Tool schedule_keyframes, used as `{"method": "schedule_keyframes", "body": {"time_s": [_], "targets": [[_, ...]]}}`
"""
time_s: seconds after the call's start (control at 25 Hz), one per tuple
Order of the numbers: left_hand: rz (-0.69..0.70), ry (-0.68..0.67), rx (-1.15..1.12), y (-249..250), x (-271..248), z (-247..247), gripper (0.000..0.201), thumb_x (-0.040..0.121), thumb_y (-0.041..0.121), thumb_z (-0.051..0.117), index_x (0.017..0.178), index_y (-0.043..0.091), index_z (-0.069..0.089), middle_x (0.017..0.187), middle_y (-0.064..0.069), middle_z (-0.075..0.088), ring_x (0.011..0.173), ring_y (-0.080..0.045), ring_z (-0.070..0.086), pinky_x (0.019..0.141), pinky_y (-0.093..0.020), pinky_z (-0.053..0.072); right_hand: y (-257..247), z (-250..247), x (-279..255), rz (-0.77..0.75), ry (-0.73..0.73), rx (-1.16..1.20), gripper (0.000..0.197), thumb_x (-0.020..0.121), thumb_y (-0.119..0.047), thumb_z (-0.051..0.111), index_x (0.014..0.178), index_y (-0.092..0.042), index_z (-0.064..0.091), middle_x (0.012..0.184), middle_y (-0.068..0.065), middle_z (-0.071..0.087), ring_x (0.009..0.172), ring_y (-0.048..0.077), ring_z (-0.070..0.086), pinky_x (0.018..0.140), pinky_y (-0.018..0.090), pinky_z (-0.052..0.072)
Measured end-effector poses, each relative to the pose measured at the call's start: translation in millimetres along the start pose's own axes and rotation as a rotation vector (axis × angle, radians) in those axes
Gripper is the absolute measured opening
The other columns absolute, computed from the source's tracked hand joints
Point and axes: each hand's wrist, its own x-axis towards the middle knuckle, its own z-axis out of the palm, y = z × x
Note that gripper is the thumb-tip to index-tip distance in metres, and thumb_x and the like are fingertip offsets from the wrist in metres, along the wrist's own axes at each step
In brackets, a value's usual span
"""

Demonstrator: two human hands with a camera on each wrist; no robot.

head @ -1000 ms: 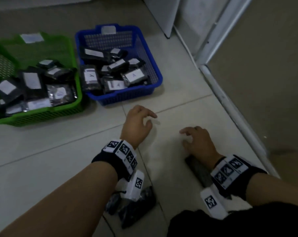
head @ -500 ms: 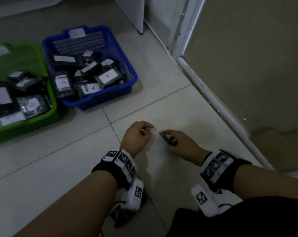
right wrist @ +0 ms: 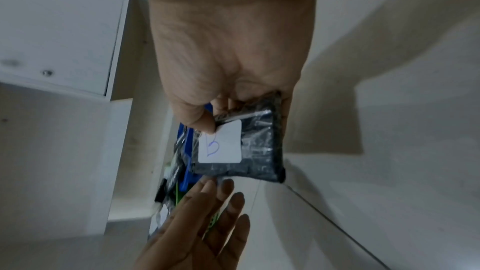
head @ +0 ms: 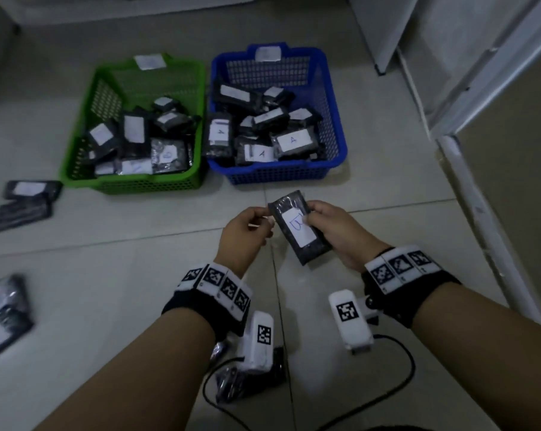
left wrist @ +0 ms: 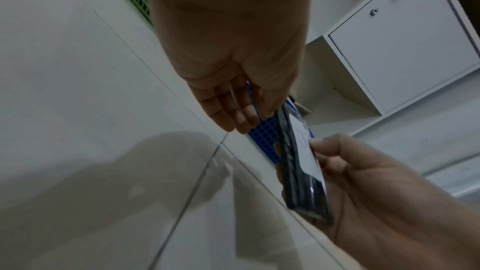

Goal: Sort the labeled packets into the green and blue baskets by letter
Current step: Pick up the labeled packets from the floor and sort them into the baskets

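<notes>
— Pale floor tiles (head: pixel 132 275) run under everything. Where is the dark plastic-wrapped packet with the white label (head: pixel 298 227)?

— It is held above the floor, in front of the two baskets, label up. A blue handwritten "B" is on the label, clearest in the right wrist view.

— Who has it?

— The right hand (head: pixel 337 234) grips it, thumb pressed on the label's edge and the other fingers curled beneath. The left hand (head: pixel 244 234) is at the packet's far corner; its fingers are fairly straight and only loosely bent. Whether they pinch that corner or merely touch it cannot be told from these views.

— And the baskets?

— The green perforated plastic basket (head: pixel 144 185) sits on the left, touching or just beside the blue perforated plastic basket (head: pixel 278 175). Both hold many dark labelled packets; several in the blue one read "A".

— Anything else on the floor?

— Two dark packets (head: pixel 23 200) lie left of the green basket, more dark packets (head: pixel 2 312) sit at the left edge, and another dark bundle (head: pixel 247 381) lies below the left wrist. A white cabinet (left wrist: pixel 405 48) stands behind.
</notes>
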Motion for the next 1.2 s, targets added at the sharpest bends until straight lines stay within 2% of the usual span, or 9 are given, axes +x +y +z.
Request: {"method": "schedule_keyframes", "body": {"time_s": [0.12,0.2,0.36,0.48,0.6,0.76,0.88,1.08,1.2], "targets": [[0.109,-0.065,0.372,-19.9,-35.5,-23.2,0.013,0.083,0.016,0.061,0.090,0.025,0.068,0.085,0.006,0.066,0.072,-0.009,0.060,0.074,-0.025,0.051,6.6,26.9,11.5,-0.002,-0.004,-0.045,0.022,0.088,-0.009,0.052,0.103,-0.019,0.065,0.098,0.010,0.072,0.080,0.021,0.066,0.080,0.039,0.054],[0.186,-0.281,0.543,-38.0,-72.6,-35.2,0.019,0.076,0.028,0.069,0.094,0.026,0.067,0.091,0.005,0.061,0.075,-0.007,0.055,0.079,-0.029,0.050,11.1,48.1,14.0,-0.001,-0.038,-0.081,0.021,0.088,-0.011,0.052,0.103,-0.018,0.065,0.100,0.013,0.072,0.081,0.024,0.067,0.082,0.042,0.054],[0.320,-0.730,0.911,-87.3,-140.2,-37.8,0.083,0.055,0.053,0.077,0.126,0.028,0.040,0.121,-0.002,0.042,0.107,-0.019,0.042,0.092,-0.033,0.040,16.2,78.2,11.3,-0.021,-0.073,-0.136,0.016,0.088,-0.012,0.052,0.094,-0.019,0.066,0.098,0.016,0.071,0.078,0.025,0.066,0.080,0.043,0.055],[0.405,-0.634,0.919,-101.0,-144.0,-32.7,0.063,0.070,0.031,0.068,0.128,0.025,0.042,0.121,-0.006,0.043,0.106,-0.023,0.043,0.088,-0.038,0.045,16.3,89.4,13.1,-0.030,-0.078,-0.181,0.013,0.088,-0.014,0.054,0.087,-0.020,0.065,0.098,0.017,0.072,0.081,0.028,0.067,0.082,0.046,0.055],[0.094,-0.476,0.607,-74.2,-117.3,-47.8,0.032,0.083,0.036,0.064,0.110,0.020,0.060,0.100,-0.003,0.060,0.080,-0.011,0.054,0.071,-0.022,0.046,8.1,87.1,12.4,-0.038,-0.063,-0.177,0.014,0.088,-0.013,0.053,0.090,-0.020,0.065,0.097,0.017,0.072,0.080,0.028,0.067,0.081,0.046,0.055],[-0.190,-0.150,-0.140,-50.9,-78.8,-80.8,0.017,0.080,0.020,0.063,0.093,0.009,0.067,0.093,-0.019,0.069,0.078,-0.025,0.062,0.081,-0.041,0.052,-8.1,86.2,8.0,-0.059,-0.020,-0.164,0.019,0.090,-0.011,0.051,0.103,-0.011,0.064,0.093,0.015,0.070,0.069,0.022,0.065,0.065,0.034,0.054],[-0.209,-0.043,-0.539,-33.6,-59.5,-94.6,0.015,0.088,0.000,0.054,0.099,0.000,0.064,0.099,-0.027,0.065,0.080,-0.030,0.062,0.077,-0.039,0.053,-22.3,90.9,4.1,-0.073,0.008,-0.172,0.023,0.091,-0.011,0.051,0.110,-0.008,0.064,0.096,0.016,0.069,0.070,0.021,0.063,0.061,0.027,0.051],[-0.170,0.033,-0.688,-15.8,-24.5,-120.7,0.021,0.089,0.008,0.058,0.110,0.008,0.060,0.087,-0.012,0.066,0.070,-0.024,0.062,0.058,-0.033,0.055,-59.7,106.7,4.9,-0.122,0.026,-0.234,0.018,0.090,-0.017,0.053,0.102,-0.012,0.066,0.088,0.019,0.067,0.074,0.026,0.057,0.067,0.037,0.044],[-0.166,0.076,-0.747,-11.3,-8.8,-132.9,0.018,0.091,0.013,0.055,0.108,0.012,0.060,0.087,-0.010,0.064,0.073,-0.026,0.059,0.063,-0.035,0.053,-86.4,115.2,7.8,-0.138,0.030,-0.287,0.019,0.093,-0.018,0.052,0.107,-0.009,0.061,0.093,0.013,0.065,0.082,0.025,0.058,0.074,0.046,0.050]]}}
